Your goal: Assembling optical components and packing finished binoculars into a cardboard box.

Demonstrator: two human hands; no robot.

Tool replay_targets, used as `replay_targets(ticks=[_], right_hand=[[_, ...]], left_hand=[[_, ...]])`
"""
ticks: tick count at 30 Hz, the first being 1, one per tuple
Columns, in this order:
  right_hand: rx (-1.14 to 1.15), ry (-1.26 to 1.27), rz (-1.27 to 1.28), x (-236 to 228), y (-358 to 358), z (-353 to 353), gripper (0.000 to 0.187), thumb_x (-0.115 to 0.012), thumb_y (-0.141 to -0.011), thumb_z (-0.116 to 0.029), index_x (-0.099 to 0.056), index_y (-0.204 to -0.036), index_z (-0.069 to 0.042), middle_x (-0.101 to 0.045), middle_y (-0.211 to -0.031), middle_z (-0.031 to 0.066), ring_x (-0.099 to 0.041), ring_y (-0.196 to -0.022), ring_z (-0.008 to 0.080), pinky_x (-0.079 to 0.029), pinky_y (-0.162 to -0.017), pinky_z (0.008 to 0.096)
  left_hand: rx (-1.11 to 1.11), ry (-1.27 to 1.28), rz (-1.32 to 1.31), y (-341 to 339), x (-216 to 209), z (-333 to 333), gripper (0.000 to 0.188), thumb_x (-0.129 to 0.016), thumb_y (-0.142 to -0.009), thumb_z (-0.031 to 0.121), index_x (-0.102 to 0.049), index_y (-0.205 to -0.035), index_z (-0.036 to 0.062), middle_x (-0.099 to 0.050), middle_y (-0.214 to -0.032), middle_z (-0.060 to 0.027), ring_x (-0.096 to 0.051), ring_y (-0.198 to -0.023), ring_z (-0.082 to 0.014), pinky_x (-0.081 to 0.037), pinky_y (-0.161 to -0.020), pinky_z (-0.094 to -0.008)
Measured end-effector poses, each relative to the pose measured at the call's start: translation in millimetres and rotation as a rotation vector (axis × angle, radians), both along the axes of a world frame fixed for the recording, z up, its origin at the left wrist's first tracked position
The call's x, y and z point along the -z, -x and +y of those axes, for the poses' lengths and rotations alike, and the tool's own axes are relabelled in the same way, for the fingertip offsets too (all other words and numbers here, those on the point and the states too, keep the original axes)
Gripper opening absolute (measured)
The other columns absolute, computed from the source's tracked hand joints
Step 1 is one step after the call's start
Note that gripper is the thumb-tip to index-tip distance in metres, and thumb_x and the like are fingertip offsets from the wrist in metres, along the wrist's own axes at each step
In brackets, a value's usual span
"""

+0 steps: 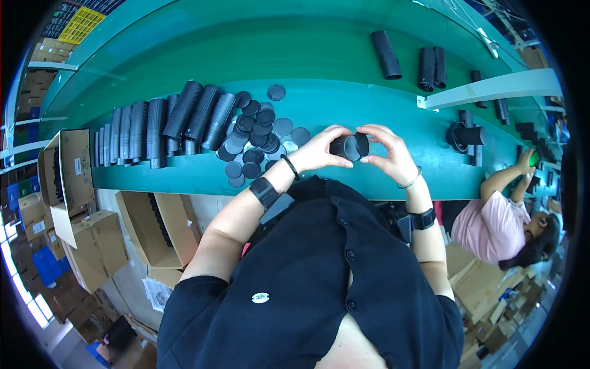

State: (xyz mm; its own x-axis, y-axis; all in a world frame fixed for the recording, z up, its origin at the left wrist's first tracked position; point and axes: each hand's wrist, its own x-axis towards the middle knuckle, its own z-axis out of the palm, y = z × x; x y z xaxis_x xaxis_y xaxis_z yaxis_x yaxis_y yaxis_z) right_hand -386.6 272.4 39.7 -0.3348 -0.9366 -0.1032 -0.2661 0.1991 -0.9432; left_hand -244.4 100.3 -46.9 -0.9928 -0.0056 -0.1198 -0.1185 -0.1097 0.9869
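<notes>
Over the near part of the green worktable, my left hand (315,151) grips a short black cylinder (341,147) whose round end points right. Thumb and fingers of my right hand (393,155) pinch a black disc-shaped cap (362,144) close against that end; whether the two touch I cannot tell. To the left of my left hand lies a loose heap of black and grey round discs (263,130). Beyond the heap, several ribbed black tubes (189,109) lie side by side in a row.
Black tubes (386,55) lie on the table's far green surface (276,49). A white bracket (491,88) crosses at right, near a black cylinder group (470,135). Open cardboard boxes (138,224) stand below the left edge. A co-worker in pink (491,230) works at far right.
</notes>
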Motion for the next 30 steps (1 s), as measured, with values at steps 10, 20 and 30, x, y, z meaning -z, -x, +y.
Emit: replay_targets(ticks=[10, 20, 30], right_hand=[[-0.065, 0.017, 0.353, 4.4, -13.3, -4.3, 0.060, -0.078, -0.061, 0.000, -0.062, -0.119, -0.006, -0.060, -0.121, 0.0128, -0.055, -0.115, 0.0314, -0.046, -0.098, 0.0384], [-0.018, 0.023, 0.454, 4.5, -24.6, -0.4, 0.058, -0.078, -0.062, 0.000, -0.062, -0.117, -0.004, -0.060, -0.118, 0.0140, -0.056, -0.111, 0.0332, -0.048, -0.094, 0.0393], [0.013, 0.035, 0.477, 6.5, -32.8, -2.2, 0.057, -0.079, -0.062, -0.003, -0.063, -0.116, -0.003, -0.060, -0.116, 0.0131, -0.056, -0.107, 0.0321, -0.048, -0.091, 0.0385]], left_hand=[[0.061, 0.109, 0.047, -4.3, 3.2, 1.0, 0.090, -0.083, -0.074, 0.027, -0.029, -0.142, 0.0036, -0.045, -0.132, -0.0148, -0.044, -0.127, -0.0248, -0.036, -0.107, -0.0358], [0.044, 0.254, 0.101, -7.8, 2.0, 5.9, 0.078, -0.079, -0.079, 0.030, -0.037, -0.139, 0.0035, -0.044, -0.133, -0.0162, -0.042, -0.128, -0.0282, -0.037, -0.106, -0.0379], [0.021, 0.382, 0.108, -5.4, 2.2, 9.4, 0.062, -0.064, -0.089, 0.043, -0.044, -0.132, 0.0032, -0.048, -0.128, -0.0173, -0.045, -0.121, -0.0333, -0.036, -0.103, -0.0422]])
